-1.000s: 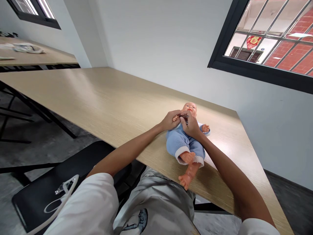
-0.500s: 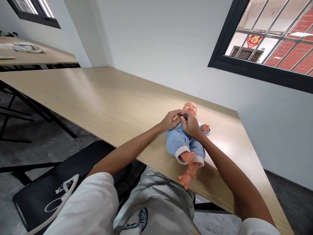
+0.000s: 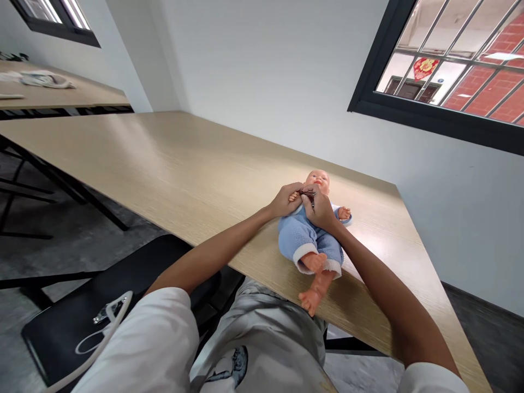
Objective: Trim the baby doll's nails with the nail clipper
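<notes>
Table (image 3: 184,169) along white wall (image 3: 266,71); left fingers (image 3: 292,188) hold doll (image 3: 301,234), right fingers (image 3: 312,188) pinch small metal tool (image 3: 308,193).

The doll (image 3: 299,237) lies face up on the surface (image 3: 196,180), head farthest away, its fuzzy blue suit (image 3: 295,242) trimmed in white. Its 2 feet are bare, 1 reaching the near edge. A small, shiny metal tool (image 3: 309,193), partly hidden by fingers, sits over its chest beside 1 small doll hand (image 3: 293,196).

No clear change in the hands (image 3: 284,201) (image 3: 321,209)
</notes>
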`<state>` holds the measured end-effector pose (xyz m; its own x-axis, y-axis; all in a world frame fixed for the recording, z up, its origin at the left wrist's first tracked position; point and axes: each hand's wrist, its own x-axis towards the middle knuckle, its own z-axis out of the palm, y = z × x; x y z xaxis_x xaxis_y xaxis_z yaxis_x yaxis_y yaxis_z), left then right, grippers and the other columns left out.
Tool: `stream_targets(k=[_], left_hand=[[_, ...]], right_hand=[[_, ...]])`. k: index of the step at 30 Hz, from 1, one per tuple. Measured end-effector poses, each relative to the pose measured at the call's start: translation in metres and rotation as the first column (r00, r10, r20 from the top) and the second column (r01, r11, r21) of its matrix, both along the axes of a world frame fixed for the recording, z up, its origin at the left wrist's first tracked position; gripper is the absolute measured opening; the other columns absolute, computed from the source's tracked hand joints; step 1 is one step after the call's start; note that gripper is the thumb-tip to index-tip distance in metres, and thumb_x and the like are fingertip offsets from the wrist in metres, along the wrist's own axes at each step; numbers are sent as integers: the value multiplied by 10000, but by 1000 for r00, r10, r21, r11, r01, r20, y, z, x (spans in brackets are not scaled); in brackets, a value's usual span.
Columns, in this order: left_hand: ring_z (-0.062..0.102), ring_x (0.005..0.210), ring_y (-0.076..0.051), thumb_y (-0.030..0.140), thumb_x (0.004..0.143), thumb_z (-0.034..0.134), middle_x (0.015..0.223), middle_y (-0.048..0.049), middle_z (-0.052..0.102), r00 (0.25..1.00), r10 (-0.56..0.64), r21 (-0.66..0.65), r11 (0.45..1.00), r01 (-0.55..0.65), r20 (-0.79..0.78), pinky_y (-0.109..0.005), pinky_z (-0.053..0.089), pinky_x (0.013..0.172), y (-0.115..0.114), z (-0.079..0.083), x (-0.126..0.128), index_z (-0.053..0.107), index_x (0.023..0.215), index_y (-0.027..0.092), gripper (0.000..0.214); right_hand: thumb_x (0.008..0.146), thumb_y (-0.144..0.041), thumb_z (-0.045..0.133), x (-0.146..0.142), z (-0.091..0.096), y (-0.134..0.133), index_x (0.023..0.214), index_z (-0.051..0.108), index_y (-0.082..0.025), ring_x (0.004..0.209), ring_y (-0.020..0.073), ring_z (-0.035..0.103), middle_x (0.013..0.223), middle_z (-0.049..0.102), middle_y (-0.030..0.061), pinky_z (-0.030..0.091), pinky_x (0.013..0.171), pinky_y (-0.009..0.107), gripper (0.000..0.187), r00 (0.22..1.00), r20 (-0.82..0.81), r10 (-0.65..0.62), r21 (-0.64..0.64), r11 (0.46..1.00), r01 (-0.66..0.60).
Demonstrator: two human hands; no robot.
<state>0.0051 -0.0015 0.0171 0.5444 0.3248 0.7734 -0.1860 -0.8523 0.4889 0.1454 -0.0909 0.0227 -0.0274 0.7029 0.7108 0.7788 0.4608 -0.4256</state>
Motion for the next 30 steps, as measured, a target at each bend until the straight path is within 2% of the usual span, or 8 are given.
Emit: stream_targets(k=[6, 12, 19, 30], left_hand=[[489, 672, -152, 515, 943, 476, 714, -22, 547, 1000, -13, -18, 1000, 13, -7, -289, 440, 661, 0, 0, 0, 519, 797, 178, 370], [471, 656, -141, 447, 951, 473, 703, -13, 524, 1000, -12, 5, 1000, 12, 16, -280, 421, 638, -1, 0, 0, 484, 756, 177, 333], [517, 697, -141, 427, 954, 481, 780, -23, 591, 999, -30, -24, 999, 30, -13, -268, 446, 672, -4, 2, -2, 569, 920, 156, 287], [504, 684, -134, 413, 953, 481, 751, -13, 560, 1000, -23, 2, 1000, 24, -15, -260, 439, 660, 0, 0, -1, 539, 857, 158, 279]], right_hand=[[925, -331, 493, 0, 0, -1, 1061, 533, -248, 902, 266, 675, 1019, 703, 87, 564, 798, 426, 164, 1000, 11, -3, -1, 1000, 3], [926, -340, 486, 0, 0, -2, 1042, 525, -250, 871, 261, 680, 1003, 703, 85, 564, 765, 413, 152, 1000, 28, -12, 12, 1000, 11], [927, -355, 490, 0, 0, 0, 1083, 507, -244, 885, 278, 708, 1006, 714, 94, 578, 795, 445, 192, 999, -28, -32, -21, 999, 31], [924, -331, 485, -1, 0, 0, 1079, 506, -229, 907, 273, 703, 1027, 710, 99, 573, 824, 439, 187, 1000, -27, -2, -26, 1000, 1]])
